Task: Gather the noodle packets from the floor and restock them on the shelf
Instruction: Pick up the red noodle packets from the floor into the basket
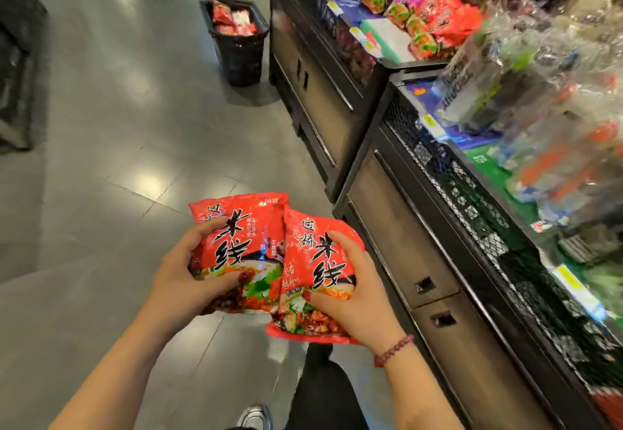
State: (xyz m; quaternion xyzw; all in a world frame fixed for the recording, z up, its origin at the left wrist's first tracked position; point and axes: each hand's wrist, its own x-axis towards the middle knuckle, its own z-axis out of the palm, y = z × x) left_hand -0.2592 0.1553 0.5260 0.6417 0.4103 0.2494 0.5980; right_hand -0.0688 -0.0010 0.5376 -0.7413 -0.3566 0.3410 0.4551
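While the left hand's (182,271) grip curls round one noodle packet (249,227) and the right hand's (357,298) round a second packet (313,261) at six o'clock, both look light, crinkly and slippery, best clasped mid-body, with the shelf (455,176) at two o'clock.

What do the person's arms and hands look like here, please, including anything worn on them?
Both forearms are bare, with no sleeves in view, and neither the left hand nor the right hand wears a glove. A bracelet of round dark-red beads circles the right wrist. The thumbnails are painted dark red.
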